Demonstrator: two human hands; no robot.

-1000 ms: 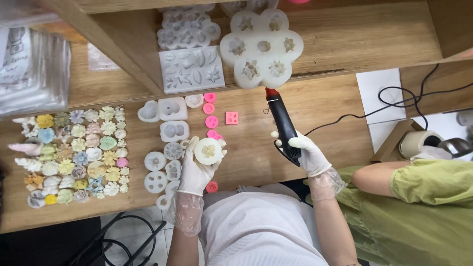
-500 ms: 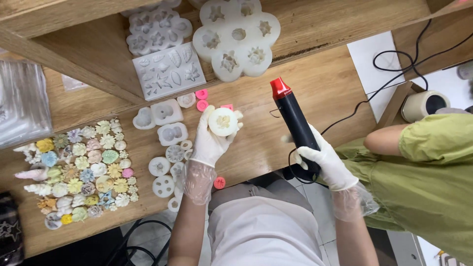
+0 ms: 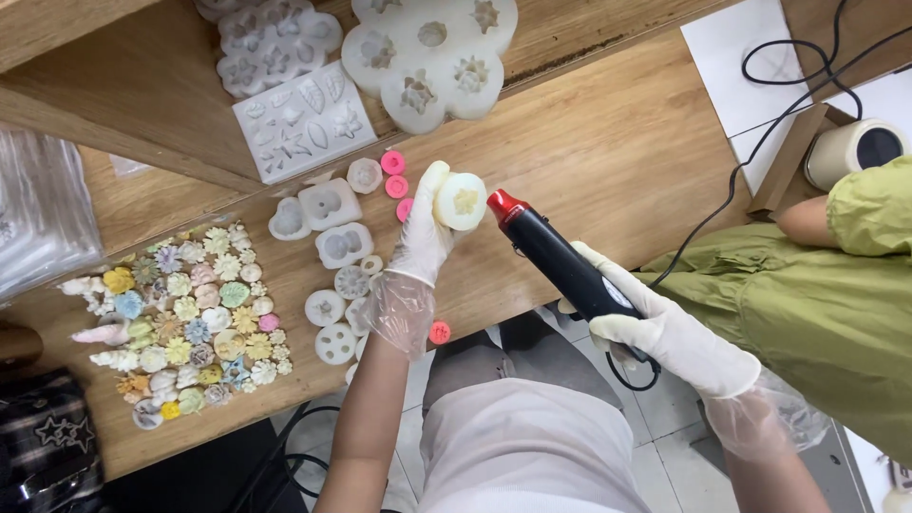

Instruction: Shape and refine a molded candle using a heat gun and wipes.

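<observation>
Your left hand [image 3: 425, 237] pinches the small round mould [image 3: 461, 200] above the desk [image 3: 608, 161] | your right hand [image 3: 670, 340] is wrapped around the heat gun [image 3: 560, 261] | its red nozzle almost touches the mould's right side, long axis slanting down-right toward your right hand.

Stack of clear plastic bags [image 3: 43, 218] (glossy, printed) at left table edge
</observation>
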